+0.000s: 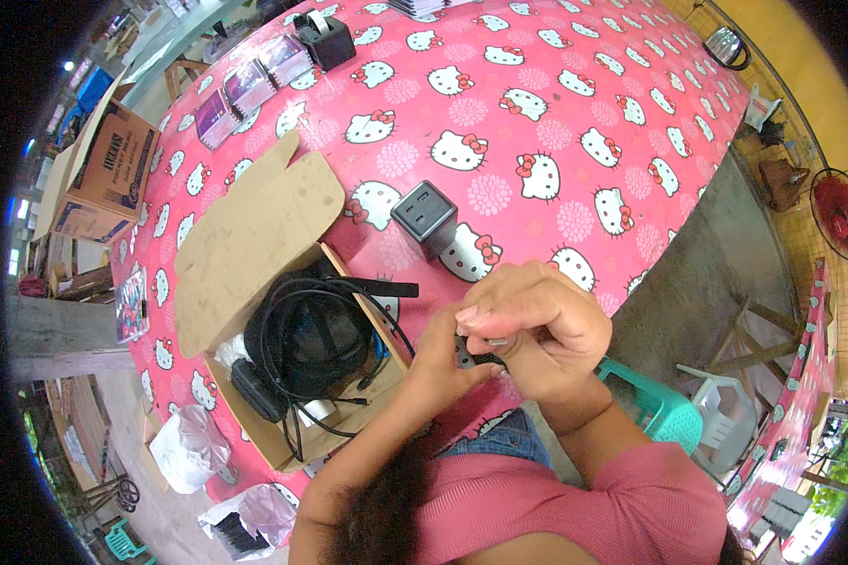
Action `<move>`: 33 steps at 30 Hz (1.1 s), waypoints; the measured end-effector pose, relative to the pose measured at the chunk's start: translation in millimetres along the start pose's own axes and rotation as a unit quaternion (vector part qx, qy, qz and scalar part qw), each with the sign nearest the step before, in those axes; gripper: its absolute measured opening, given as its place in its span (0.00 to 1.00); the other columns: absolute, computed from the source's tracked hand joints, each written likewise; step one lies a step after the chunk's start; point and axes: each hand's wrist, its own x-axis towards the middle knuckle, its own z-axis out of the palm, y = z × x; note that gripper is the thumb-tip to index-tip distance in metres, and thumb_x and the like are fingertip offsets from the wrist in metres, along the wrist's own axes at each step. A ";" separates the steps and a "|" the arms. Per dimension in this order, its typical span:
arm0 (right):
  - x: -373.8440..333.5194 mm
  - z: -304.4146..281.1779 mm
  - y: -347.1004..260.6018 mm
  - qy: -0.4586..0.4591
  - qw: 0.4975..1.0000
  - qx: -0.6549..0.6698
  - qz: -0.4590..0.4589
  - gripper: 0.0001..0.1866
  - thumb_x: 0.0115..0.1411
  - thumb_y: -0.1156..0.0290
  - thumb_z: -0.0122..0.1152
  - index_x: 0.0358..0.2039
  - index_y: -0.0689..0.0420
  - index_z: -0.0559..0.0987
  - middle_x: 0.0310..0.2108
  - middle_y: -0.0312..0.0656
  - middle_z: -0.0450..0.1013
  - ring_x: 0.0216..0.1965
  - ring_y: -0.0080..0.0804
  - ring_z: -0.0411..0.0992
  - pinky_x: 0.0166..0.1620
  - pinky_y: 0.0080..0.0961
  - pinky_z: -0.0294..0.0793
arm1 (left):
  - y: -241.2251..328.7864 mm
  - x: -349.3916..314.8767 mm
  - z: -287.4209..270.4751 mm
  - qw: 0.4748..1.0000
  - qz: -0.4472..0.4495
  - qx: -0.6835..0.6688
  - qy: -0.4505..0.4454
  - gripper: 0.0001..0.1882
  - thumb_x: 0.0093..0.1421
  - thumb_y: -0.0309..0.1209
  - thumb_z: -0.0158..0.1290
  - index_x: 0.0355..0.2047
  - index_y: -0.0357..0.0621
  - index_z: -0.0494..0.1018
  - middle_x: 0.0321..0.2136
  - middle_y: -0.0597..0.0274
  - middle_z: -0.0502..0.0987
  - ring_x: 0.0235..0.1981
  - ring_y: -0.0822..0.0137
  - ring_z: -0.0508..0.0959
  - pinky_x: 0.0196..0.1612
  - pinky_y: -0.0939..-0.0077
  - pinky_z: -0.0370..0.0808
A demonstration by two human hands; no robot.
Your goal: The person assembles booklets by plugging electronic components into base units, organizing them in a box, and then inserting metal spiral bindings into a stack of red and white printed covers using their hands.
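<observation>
My left hand (440,365) and my right hand (551,330) meet close to my body at the table's near edge. Between them is a small dark object (464,354), mostly covered by fingers, so its kind does not show. My left fingers and thumb close round it. Curled above it, my right hand pinches at its upper side; what lies in that pinch is hidden. Left of my hands, an open cardboard box (400,363) holds a black cable (267,325), a black rounded item (325,325) and more. Beyond my hands stands a black cube-shaped socket block (426,217).
A pink patterned cloth (499,122) covers the table. At the far left are a tape dispenser (326,40), purple packs (250,85) and a large carton (113,174). White plastic bags (190,449) lie left of my arm. A green stool (655,410) stands at the right.
</observation>
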 end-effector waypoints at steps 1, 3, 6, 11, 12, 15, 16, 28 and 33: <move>-0.5 0.1 -1.9 -0.002 1.000 0.002 -0.005 0.10 0.51 0.87 0.58 0.33 0.62 0.78 0.28 0.43 0.73 0.31 0.32 0.73 0.34 0.24 0.73 | -1.6 -0.8 3.7 1.000 0.018 0.014 0.010 0.43 0.39 0.34 0.68 0.53 0.38 0.59 0.47 0.48 0.67 0.50 0.50 0.68 0.54 0.62 0.64; -0.9 0.5 -6.6 0.000 1.000 0.001 0.000 0.10 0.51 0.87 0.57 0.34 0.62 0.78 0.28 0.44 0.73 0.31 0.32 0.73 0.33 0.25 0.73 | -0.2 -1.5 10.4 0.999 0.008 -0.023 0.023 0.41 0.39 0.34 0.67 0.53 0.38 0.60 0.46 0.48 0.67 0.50 0.49 0.68 0.54 0.61 0.64; -1.4 3.1 -15.2 -0.003 1.000 -0.010 -0.009 0.12 0.49 0.89 0.57 0.33 0.61 0.78 0.29 0.45 0.73 0.30 0.34 0.73 0.33 0.25 0.74 | 8.6 -4.2 17.2 0.992 -0.029 -0.119 0.042 0.38 0.41 0.34 0.64 0.52 0.39 0.61 0.44 0.47 0.68 0.49 0.47 0.68 0.54 0.59 0.64; -4.1 6.5 -34.0 -0.072 0.995 -0.002 -0.066 0.07 0.51 0.82 0.57 0.32 0.60 0.78 0.29 0.44 0.72 0.31 0.37 0.74 0.33 0.26 0.74 | 19.6 -20.4 23.8 0.997 0.006 -0.005 0.078 0.36 0.44 0.36 0.60 0.53 0.40 0.61 0.47 0.45 0.67 0.52 0.45 0.66 0.55 0.58 0.63; -4.1 7.3 -36.5 -0.092 0.992 0.007 -0.091 0.06 0.52 0.80 0.57 0.32 0.59 0.78 0.29 0.43 0.72 0.30 0.37 0.74 0.33 0.27 0.73 | 21.8 -26.0 25.5 0.994 -0.023 -0.022 0.101 0.36 0.45 0.36 0.59 0.54 0.40 0.60 0.48 0.44 0.67 0.53 0.45 0.66 0.56 0.58 0.62; -8.5 5.1 -60.1 -0.145 0.988 0.051 -0.035 0.07 0.51 0.80 0.58 0.32 0.60 0.80 0.32 0.48 0.73 0.30 0.39 0.73 0.33 0.33 0.73 | 23.6 -25.9 32.8 0.969 -0.158 -0.191 0.000 0.34 0.48 0.33 0.58 0.55 0.39 0.59 0.49 0.46 0.68 0.54 0.50 0.68 0.55 0.63 0.64; -9.8 4.9 -71.7 -0.161 0.983 0.085 0.007 0.10 0.49 0.84 0.61 0.33 0.61 0.80 0.34 0.50 0.74 0.30 0.42 0.73 0.34 0.35 0.72 | 27.2 -28.5 32.9 0.956 -0.188 -0.225 -0.015 0.34 0.47 0.31 0.59 0.54 0.39 0.60 0.48 0.47 0.69 0.52 0.52 0.69 0.54 0.66 0.65; 4.5 47.4 -82.5 0.035 0.963 0.138 -0.228 0.10 0.53 0.76 0.57 0.16 0.57 0.72 0.17 0.43 0.73 0.16 0.29 0.71 0.20 0.29 0.77 | 76.7 -48.1 -15.0 0.976 -0.116 -0.184 -0.013 0.35 0.43 0.25 0.63 0.53 0.39 0.63 0.45 0.52 0.73 0.49 0.61 0.74 0.52 0.72 0.69; 11.5 42.3 -82.4 -0.007 0.964 0.126 -0.235 0.06 0.51 0.77 0.59 0.20 0.58 0.72 0.16 0.41 0.73 0.15 0.27 0.70 0.18 0.23 0.73 | 82.4 -48.4 -20.8 0.975 -0.110 -0.195 0.004 0.35 0.43 0.24 0.63 0.53 0.39 0.64 0.44 0.53 0.73 0.48 0.63 0.74 0.52 0.72 0.69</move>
